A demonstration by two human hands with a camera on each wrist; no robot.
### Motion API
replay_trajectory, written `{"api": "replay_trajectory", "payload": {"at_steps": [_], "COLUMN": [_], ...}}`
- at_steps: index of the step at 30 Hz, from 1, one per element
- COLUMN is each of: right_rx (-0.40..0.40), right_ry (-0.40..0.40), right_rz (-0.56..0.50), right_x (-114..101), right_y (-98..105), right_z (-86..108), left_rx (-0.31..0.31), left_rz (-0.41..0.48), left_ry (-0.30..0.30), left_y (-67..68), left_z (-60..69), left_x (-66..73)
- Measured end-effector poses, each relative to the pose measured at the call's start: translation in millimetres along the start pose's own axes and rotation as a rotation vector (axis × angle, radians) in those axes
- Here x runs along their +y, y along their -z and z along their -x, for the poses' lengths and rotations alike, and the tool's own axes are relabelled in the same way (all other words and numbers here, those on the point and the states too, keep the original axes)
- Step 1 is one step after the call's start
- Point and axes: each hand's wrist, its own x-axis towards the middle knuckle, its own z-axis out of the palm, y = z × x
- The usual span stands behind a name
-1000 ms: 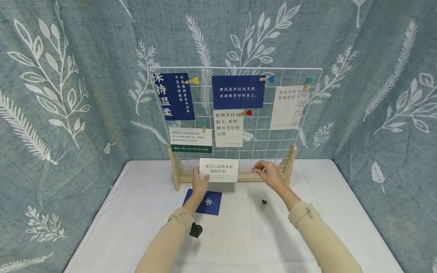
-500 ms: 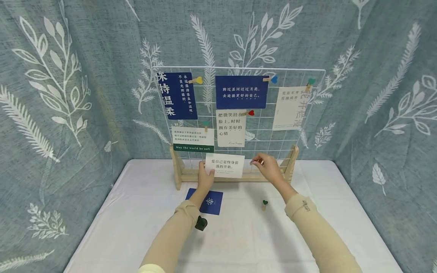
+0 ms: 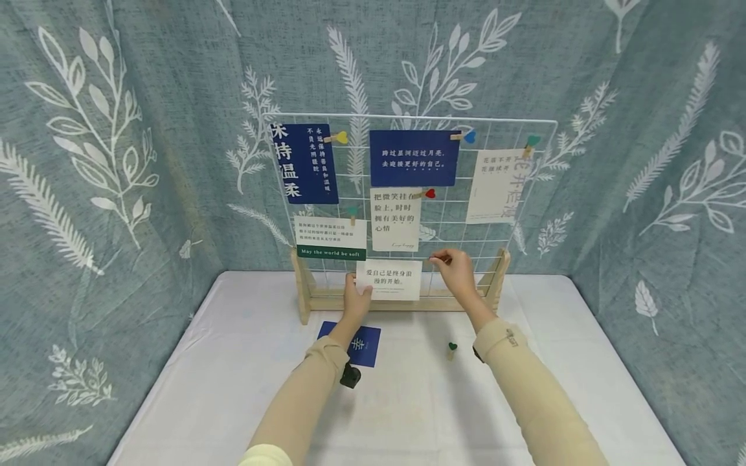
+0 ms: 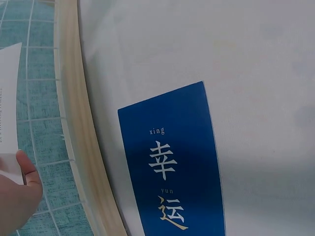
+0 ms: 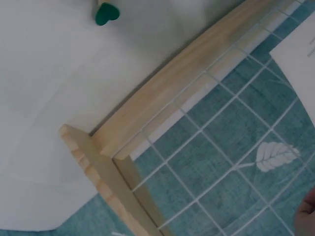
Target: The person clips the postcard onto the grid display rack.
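My left hand (image 3: 357,299) pinches the lower left edge of a white card (image 3: 389,279) printed with dark characters, its thumb on the front. The card stands upright against the lower part of a white wire grid (image 3: 445,223). Just right of the card's upper corner, my right hand (image 3: 457,272) pinches a small wooden clothespin (image 3: 432,259), mostly hidden by the fingers. In the left wrist view the thumb (image 4: 28,169) lies on the white card (image 4: 9,103). Only a bit of the right hand (image 5: 306,216) shows in the right wrist view.
Several cards, such as a blue card (image 3: 412,158), hang on the grid from heart clothespins. The grid stands in a wooden base (image 3: 437,303). On the white table lie another blue card (image 3: 365,346), partly under my left arm, and a green heart clothespin (image 3: 452,350).
My left hand has brought the white card up and to the right, straightening it against the grid. My right hand has risen with the clothespin toward the card's upper right corner.
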Motion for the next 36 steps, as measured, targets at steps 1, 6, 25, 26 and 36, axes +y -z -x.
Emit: {"api": "replay_trajectory", "payload": {"at_steps": [1, 6, 25, 26, 36], "right_rx": [0.009, 0.057, 0.091, 0.092, 0.010], "right_ry": [-0.012, -0.073, -0.072, -0.072, -0.069], "right_rz": [-0.014, -0.066, -0.031, -0.026, 0.025], "right_x": [-0.7, -2.6, -9.1, -9.9, -17.0], "right_y": [-1.2, -8.9, -22.5, -22.5, -23.8], "right_z": [-1.1, -6.8, -15.6, -15.4, -17.0], "left_rx": [-0.001, 0.003, 0.027, 0.029, -0.024], "left_rz": [0.008, 0.052, 0.010, 0.008, 0.046], "left_ry": [0.005, -0.028, -0.043, -0.040, 0.023], "left_y": [-1.4, -22.8, -9.2, -13.1, -56.4], "left_z": [-1.3, -34.5, -13.0, -17.3, -72.3], "left_x": [-2.6, -72.6, -8.6, -16.2, -126.2]}}
